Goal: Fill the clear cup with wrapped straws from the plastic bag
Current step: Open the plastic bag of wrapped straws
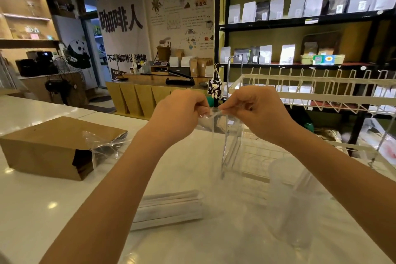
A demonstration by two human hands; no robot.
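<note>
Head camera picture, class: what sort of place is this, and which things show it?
Probably a coffee shop: shelves of bagged coffee, a coffee wall poster, and a counter holding wrapped straws.

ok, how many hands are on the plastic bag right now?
2. The left hand pinches the plastic bag at its top edge on the left, the right hand on the right, held above the counter.
</note>
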